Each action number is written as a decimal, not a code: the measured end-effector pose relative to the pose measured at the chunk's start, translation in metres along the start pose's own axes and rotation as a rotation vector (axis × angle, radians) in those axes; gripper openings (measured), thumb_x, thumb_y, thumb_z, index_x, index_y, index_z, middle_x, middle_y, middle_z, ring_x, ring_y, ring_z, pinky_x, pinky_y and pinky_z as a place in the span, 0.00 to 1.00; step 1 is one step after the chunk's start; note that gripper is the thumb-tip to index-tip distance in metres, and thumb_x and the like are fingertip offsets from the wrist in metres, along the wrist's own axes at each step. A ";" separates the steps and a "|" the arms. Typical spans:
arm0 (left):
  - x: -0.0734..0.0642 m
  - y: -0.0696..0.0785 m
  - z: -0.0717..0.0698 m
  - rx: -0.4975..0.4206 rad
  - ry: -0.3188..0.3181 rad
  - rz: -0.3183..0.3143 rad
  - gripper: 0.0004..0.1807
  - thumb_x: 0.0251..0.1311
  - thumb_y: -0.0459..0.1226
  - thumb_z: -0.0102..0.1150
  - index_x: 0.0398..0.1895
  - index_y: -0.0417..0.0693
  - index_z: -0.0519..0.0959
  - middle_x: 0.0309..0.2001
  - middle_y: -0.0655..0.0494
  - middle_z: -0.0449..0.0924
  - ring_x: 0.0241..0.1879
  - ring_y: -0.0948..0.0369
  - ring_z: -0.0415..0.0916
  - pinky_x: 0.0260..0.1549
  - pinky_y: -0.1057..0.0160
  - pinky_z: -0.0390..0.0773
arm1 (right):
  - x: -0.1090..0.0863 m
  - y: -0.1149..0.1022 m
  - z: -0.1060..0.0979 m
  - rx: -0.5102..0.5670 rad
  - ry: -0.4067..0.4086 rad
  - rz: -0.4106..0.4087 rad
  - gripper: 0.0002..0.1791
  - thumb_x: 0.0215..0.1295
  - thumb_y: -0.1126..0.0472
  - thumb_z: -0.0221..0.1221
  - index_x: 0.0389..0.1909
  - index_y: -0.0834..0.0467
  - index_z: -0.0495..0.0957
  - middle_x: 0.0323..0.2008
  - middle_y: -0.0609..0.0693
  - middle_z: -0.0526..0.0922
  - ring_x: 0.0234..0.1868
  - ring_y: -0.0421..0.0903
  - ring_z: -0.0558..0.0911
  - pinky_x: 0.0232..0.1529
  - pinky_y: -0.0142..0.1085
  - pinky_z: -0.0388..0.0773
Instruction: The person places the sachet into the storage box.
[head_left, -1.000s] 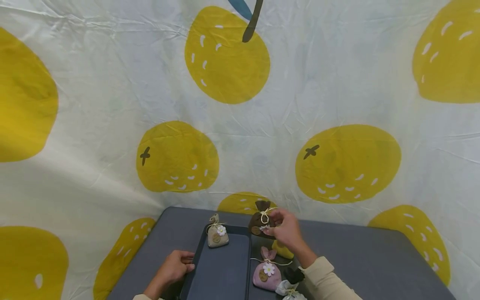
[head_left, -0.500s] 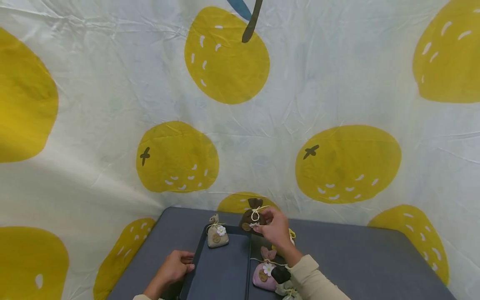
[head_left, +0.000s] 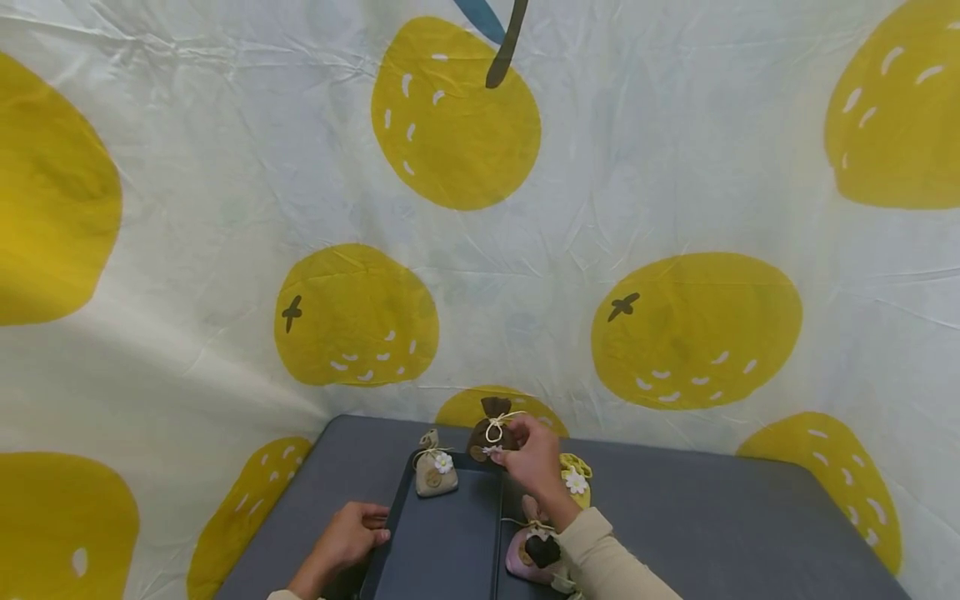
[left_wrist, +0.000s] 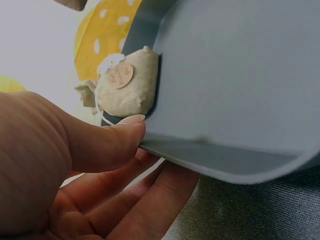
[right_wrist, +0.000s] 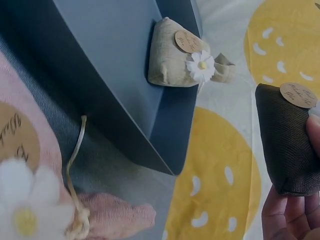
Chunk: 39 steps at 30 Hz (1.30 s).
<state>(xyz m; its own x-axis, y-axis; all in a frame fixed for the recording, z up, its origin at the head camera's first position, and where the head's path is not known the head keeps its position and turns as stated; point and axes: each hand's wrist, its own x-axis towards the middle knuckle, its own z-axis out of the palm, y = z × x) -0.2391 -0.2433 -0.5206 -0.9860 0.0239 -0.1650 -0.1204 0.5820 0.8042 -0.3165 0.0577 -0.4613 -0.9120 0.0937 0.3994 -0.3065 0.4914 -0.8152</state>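
My right hand [head_left: 534, 457] holds a small dark brown cloth sachet [head_left: 480, 436], tied with pale cord, above the far right end of a grey tray [head_left: 450, 546]. In the right wrist view the brown sachet [right_wrist: 285, 140] has a round tan tag, with fingers beneath it. My left hand [head_left: 348, 533] grips the tray's left rim; the left wrist view has the thumb [left_wrist: 112, 145] on top and fingers below. A beige sachet [head_left: 435, 478] with a white flower leans in the tray's far left corner.
Right of the tray lies a pink sachet [head_left: 517, 560], partly covered by the right wrist. A yellow sachet [head_left: 570, 461] stands behind that forearm, and a pale one [head_left: 564, 582] barely shows. A fruit-print cloth [head_left: 517, 333] hangs behind the grey table [head_left: 712, 517].
My right hand has moved left with the brown sachet, from beyond the tray's right side to over its far end. More of the yellow sachet shows now. The left hand stays put.
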 end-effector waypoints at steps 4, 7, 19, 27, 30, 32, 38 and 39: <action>0.002 0.000 0.000 0.003 -0.010 -0.022 0.20 0.61 0.27 0.69 0.57 0.27 0.82 0.47 0.35 0.89 0.48 0.45 0.88 0.39 0.52 0.88 | 0.000 -0.001 0.008 -0.010 0.016 0.009 0.23 0.34 0.70 0.81 0.35 0.59 0.83 0.30 0.53 0.85 0.32 0.45 0.80 0.36 0.38 0.78; 0.003 0.000 0.000 0.006 -0.011 -0.033 0.20 0.62 0.26 0.68 0.57 0.27 0.82 0.48 0.35 0.89 0.49 0.45 0.88 0.40 0.51 0.88 | -0.001 -0.001 0.014 0.008 0.018 0.022 0.23 0.35 0.70 0.81 0.36 0.59 0.84 0.30 0.53 0.85 0.33 0.44 0.79 0.36 0.38 0.79; 0.002 0.000 0.000 0.015 0.010 0.000 0.19 0.60 0.26 0.69 0.55 0.27 0.83 0.46 0.35 0.89 0.49 0.44 0.88 0.43 0.51 0.88 | -0.003 0.005 0.030 0.010 0.060 0.023 0.23 0.34 0.69 0.81 0.35 0.60 0.84 0.28 0.52 0.85 0.31 0.45 0.80 0.35 0.39 0.78; 0.002 0.001 -0.002 -0.003 -0.018 -0.027 0.20 0.61 0.27 0.68 0.57 0.27 0.82 0.47 0.35 0.89 0.48 0.45 0.89 0.40 0.51 0.89 | -0.005 0.012 0.034 -0.009 0.031 0.078 0.23 0.36 0.68 0.82 0.37 0.61 0.84 0.31 0.54 0.85 0.34 0.47 0.81 0.38 0.41 0.80; 0.001 0.002 -0.001 -0.008 -0.010 -0.013 0.20 0.61 0.26 0.68 0.56 0.27 0.82 0.47 0.35 0.89 0.48 0.45 0.89 0.38 0.51 0.89 | -0.006 0.015 0.035 -0.020 0.026 0.078 0.23 0.36 0.68 0.81 0.37 0.60 0.84 0.30 0.53 0.85 0.34 0.46 0.80 0.38 0.41 0.79; 0.000 0.002 -0.002 -0.011 -0.010 -0.002 0.20 0.61 0.26 0.68 0.56 0.26 0.82 0.47 0.34 0.89 0.48 0.46 0.89 0.38 0.52 0.89 | -0.007 0.016 0.036 -0.026 0.019 0.082 0.23 0.36 0.67 0.81 0.37 0.60 0.84 0.30 0.52 0.85 0.33 0.45 0.79 0.37 0.40 0.79; -0.002 0.003 -0.001 -0.007 -0.003 0.022 0.19 0.61 0.26 0.68 0.56 0.26 0.82 0.46 0.35 0.89 0.47 0.47 0.89 0.38 0.52 0.89 | -0.011 0.017 0.039 -0.045 -0.004 0.069 0.22 0.38 0.67 0.81 0.38 0.61 0.84 0.30 0.52 0.85 0.33 0.46 0.81 0.37 0.42 0.81; -0.002 0.003 0.000 -0.007 -0.001 0.027 0.19 0.61 0.26 0.68 0.55 0.26 0.82 0.46 0.35 0.89 0.46 0.47 0.89 0.38 0.52 0.89 | -0.012 0.018 0.039 -0.051 -0.008 0.068 0.22 0.38 0.67 0.81 0.38 0.61 0.84 0.30 0.52 0.85 0.33 0.46 0.81 0.36 0.43 0.82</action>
<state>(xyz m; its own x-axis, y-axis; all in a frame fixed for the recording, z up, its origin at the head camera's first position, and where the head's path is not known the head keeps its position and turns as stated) -0.2378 -0.2421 -0.5179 -0.9888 0.0407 -0.1439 -0.0945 0.5755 0.8123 -0.3219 0.0317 -0.4968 -0.9324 0.1219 0.3402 -0.2295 0.5275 -0.8180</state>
